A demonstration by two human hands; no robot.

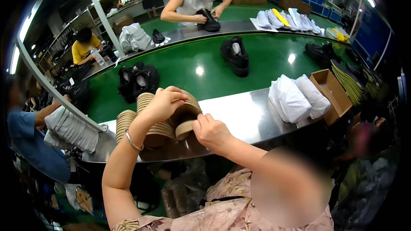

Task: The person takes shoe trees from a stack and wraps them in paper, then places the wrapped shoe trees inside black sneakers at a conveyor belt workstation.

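My left hand (162,104), a bracelet on its wrist, grips the top of a fanned stack of tan cardboard insoles (155,129) standing on the steel counter (239,113). My right hand (210,131) pinches a single tan insole (185,128) at the stack's right end. A second, shorter row of the same insoles (124,124) stands just left of the stack.
Behind the counter runs a green conveyor belt (188,66) carrying black shoes (138,80), (235,55). White wrapped bundles (295,98) and an open cardboard box (332,92) lie to the right. Across the belt a person handles a black shoe (209,20). Another person's sleeve (25,141) is at left.
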